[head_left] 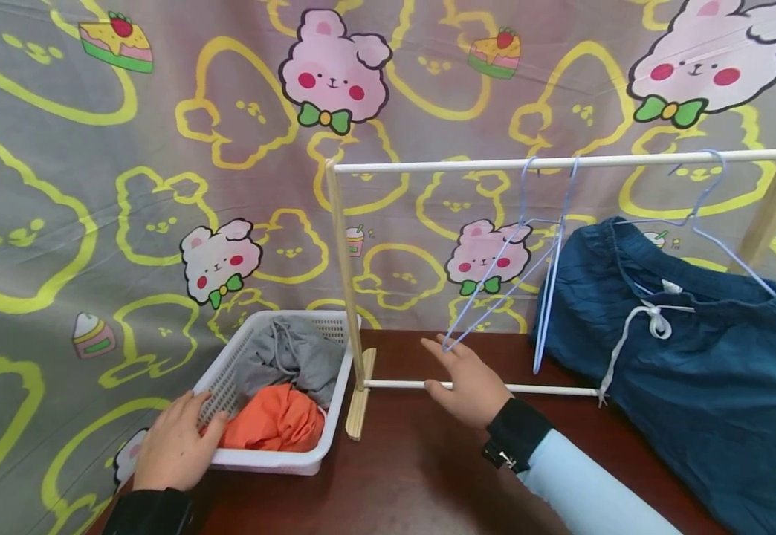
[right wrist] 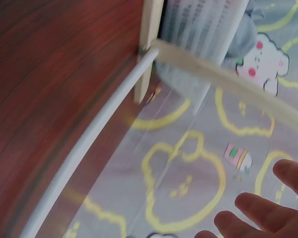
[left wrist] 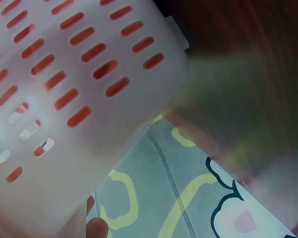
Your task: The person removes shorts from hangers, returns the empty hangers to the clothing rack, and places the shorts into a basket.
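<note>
My left hand (head_left: 177, 440) lies at the near left corner of a white plastic basket (head_left: 274, 461), its fingers and thumb over the rim. An orange garment (head_left: 277, 420) and a grey garment with a drawstring (head_left: 294, 357) are bunched inside. In the left wrist view the slotted basket wall (left wrist: 54, 104) hides most of that hand. My right hand (head_left: 471, 386) is raised in front of the rack with fingers spread, near the lower end of a blue wire hanger (head_left: 488, 316); whether it touches is unclear. The right wrist view shows straight fingers (right wrist: 268, 213) without the hanger.
A wooden rack (head_left: 348, 297) with a white top rod (head_left: 428, 166) and lower bar (head_left: 401, 384) stands on the dark red table (head_left: 401, 468). Blue drawstring shorts (head_left: 682, 379) hang on another hanger (head_left: 702, 193) at right. Behind is a patterned curtain (head_left: 154, 186).
</note>
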`<state>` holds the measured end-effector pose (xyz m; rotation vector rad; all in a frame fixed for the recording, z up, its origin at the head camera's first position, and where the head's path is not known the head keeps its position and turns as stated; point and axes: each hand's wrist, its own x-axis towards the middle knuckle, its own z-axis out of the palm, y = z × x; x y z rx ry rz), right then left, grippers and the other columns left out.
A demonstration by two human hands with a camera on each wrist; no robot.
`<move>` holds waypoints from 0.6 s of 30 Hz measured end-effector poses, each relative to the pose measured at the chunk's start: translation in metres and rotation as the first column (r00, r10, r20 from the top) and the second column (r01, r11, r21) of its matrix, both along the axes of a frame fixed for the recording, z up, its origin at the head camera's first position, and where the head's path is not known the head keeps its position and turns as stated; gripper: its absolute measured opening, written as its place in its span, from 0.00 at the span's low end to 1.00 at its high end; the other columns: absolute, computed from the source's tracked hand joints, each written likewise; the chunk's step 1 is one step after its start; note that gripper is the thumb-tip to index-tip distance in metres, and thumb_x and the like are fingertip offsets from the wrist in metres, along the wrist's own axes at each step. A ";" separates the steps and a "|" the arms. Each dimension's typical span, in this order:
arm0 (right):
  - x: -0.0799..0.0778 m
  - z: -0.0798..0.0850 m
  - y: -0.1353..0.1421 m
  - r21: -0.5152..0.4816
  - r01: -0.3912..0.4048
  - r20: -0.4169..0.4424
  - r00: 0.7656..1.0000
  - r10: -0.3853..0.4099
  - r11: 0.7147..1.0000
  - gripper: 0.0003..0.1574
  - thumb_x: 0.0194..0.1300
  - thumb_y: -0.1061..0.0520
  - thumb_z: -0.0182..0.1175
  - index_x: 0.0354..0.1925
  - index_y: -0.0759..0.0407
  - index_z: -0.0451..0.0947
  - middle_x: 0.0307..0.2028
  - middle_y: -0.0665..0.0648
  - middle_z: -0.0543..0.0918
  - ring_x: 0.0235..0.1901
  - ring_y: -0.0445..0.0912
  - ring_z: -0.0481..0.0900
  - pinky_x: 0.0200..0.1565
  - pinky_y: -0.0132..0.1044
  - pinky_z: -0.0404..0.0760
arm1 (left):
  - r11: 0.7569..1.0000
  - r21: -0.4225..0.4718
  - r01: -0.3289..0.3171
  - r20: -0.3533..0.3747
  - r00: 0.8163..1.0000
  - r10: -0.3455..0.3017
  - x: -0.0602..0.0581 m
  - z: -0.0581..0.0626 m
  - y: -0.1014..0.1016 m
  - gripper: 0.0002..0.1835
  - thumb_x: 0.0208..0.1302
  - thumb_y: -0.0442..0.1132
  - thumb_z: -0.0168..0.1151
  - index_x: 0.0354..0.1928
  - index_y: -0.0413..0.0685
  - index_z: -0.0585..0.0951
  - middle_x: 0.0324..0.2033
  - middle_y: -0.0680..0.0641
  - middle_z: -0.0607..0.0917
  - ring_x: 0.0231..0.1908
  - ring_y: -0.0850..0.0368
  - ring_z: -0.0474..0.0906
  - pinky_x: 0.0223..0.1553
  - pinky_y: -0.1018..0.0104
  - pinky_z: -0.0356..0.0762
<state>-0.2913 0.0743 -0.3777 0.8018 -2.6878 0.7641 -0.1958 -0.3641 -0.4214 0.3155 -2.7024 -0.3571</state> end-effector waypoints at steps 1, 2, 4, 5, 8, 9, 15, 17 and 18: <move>0.001 -0.001 0.007 0.007 0.019 -0.003 1.000 -0.018 1.000 0.43 0.67 0.48 0.67 0.75 0.51 0.64 0.72 0.64 0.66 0.70 0.59 0.65 0.62 0.57 0.73 | 1.000 -0.001 0.002 0.001 1.000 -0.002 0.000 0.000 0.000 0.34 0.73 0.54 0.54 0.63 0.28 0.71 0.63 0.21 0.67 0.62 0.24 0.63 0.61 0.28 0.58; 0.002 -0.002 0.013 0.011 0.034 -0.010 0.999 -0.034 0.999 0.43 0.67 0.47 0.67 0.75 0.51 0.65 0.72 0.64 0.66 0.70 0.59 0.65 0.61 0.58 0.73 | 1.000 -0.003 0.004 0.001 1.000 -0.004 0.000 0.000 0.000 0.34 0.73 0.54 0.54 0.63 0.28 0.71 0.63 0.21 0.67 0.61 0.24 0.63 0.61 0.28 0.58; 0.004 -0.004 0.024 0.004 0.049 -0.024 0.999 -0.049 0.999 0.42 0.66 0.48 0.68 0.74 0.52 0.66 0.71 0.64 0.66 0.69 0.60 0.66 0.60 0.59 0.73 | 1.000 -0.007 0.001 0.001 1.000 -0.001 0.000 0.001 -0.002 0.34 0.73 0.54 0.55 0.63 0.27 0.71 0.63 0.21 0.67 0.61 0.23 0.63 0.61 0.27 0.58; 0.005 -0.006 0.029 0.003 0.056 -0.029 0.998 -0.056 0.998 0.42 0.66 0.48 0.68 0.74 0.52 0.67 0.71 0.65 0.66 0.68 0.60 0.66 0.60 0.60 0.74 | 1.000 -0.011 0.000 0.001 1.000 0.000 0.001 0.002 -0.003 0.34 0.73 0.54 0.55 0.63 0.27 0.71 0.62 0.20 0.67 0.61 0.23 0.63 0.60 0.27 0.58; 0.009 -0.010 0.046 -0.002 0.078 -0.027 0.997 -0.078 0.997 0.42 0.66 0.47 0.67 0.74 0.52 0.67 0.72 0.65 0.66 0.68 0.61 0.67 0.60 0.62 0.73 | 1.000 -0.003 -0.009 0.028 1.000 0.010 0.001 0.002 -0.005 0.35 0.73 0.55 0.55 0.64 0.26 0.70 0.63 0.20 0.66 0.61 0.22 0.63 0.61 0.27 0.58; 0.011 -0.011 0.053 0.001 0.089 -0.018 0.996 -0.089 0.996 0.42 0.66 0.47 0.67 0.74 0.52 0.66 0.72 0.65 0.65 0.68 0.61 0.67 0.59 0.63 0.73 | 1.000 0.001 -0.010 0.039 0.999 0.010 0.001 0.002 -0.005 0.36 0.73 0.55 0.55 0.64 0.26 0.70 0.63 0.20 0.66 0.61 0.22 0.63 0.61 0.27 0.58; 0.016 -0.014 0.089 0.035 0.151 0.023 0.988 -0.152 0.988 0.43 0.67 0.47 0.66 0.75 0.53 0.64 0.72 0.68 0.64 0.66 0.67 0.67 0.58 0.66 0.72 | 1.000 0.010 -0.015 0.058 0.998 0.014 0.000 -0.001 -0.002 0.36 0.73 0.56 0.54 0.64 0.26 0.69 0.63 0.20 0.66 0.62 0.22 0.62 0.62 0.27 0.57; 0.017 -0.014 0.098 0.045 0.173 0.036 0.984 -0.175 0.984 0.43 0.67 0.47 0.66 0.75 0.53 0.64 0.72 0.69 0.63 0.68 0.68 0.65 0.59 0.68 0.70 | 1.000 0.009 -0.016 0.048 0.999 0.016 -0.001 0.000 -0.001 0.35 0.73 0.54 0.55 0.64 0.25 0.69 0.62 0.20 0.66 0.62 0.23 0.62 0.62 0.27 0.57; 0.017 -0.014 0.102 0.050 0.184 0.039 0.982 -0.187 0.982 0.43 0.68 0.47 0.66 0.75 0.54 0.64 0.72 0.70 0.63 0.68 0.68 0.63 0.59 0.68 0.69 | 1.000 0.009 -0.016 0.047 0.999 0.016 -0.002 0.000 -0.001 0.35 0.73 0.54 0.55 0.64 0.25 0.69 0.62 0.20 0.66 0.62 0.23 0.62 0.62 0.27 0.57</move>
